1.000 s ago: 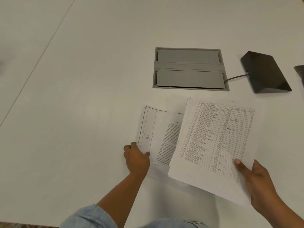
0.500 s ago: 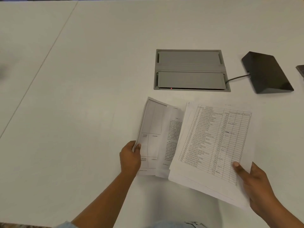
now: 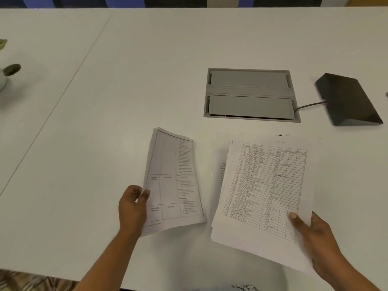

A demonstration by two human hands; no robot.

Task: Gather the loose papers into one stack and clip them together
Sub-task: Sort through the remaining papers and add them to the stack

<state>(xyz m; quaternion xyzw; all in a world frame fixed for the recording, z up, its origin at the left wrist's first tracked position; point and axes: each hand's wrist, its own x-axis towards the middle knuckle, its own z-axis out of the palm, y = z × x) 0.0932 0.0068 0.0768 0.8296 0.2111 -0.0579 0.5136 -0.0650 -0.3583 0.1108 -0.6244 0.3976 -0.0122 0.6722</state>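
My left hand (image 3: 132,206) pinches the left edge of a small bundle of printed sheets (image 3: 174,181), lifted off the white table and tilted up. My right hand (image 3: 315,238) grips the lower right corner of a thicker stack of papers (image 3: 264,185), whose top sheet is a ruled table with handwriting. The two bundles are apart, with a narrow gap of table between them. A small dark binder clip (image 3: 284,135) peeks out just beyond the far edge of the right stack, mostly hidden.
A grey cable hatch (image 3: 251,94) is set into the table beyond the papers. A black wedge-shaped device (image 3: 348,99) with a cord sits at the right. A pale pot (image 3: 6,76) stands at the far left. The table's near edge runs below my arms.
My left hand has lifted its sheets off the table and pulled them left, out from under the right stack. The right hand and its stack have barely shifted.
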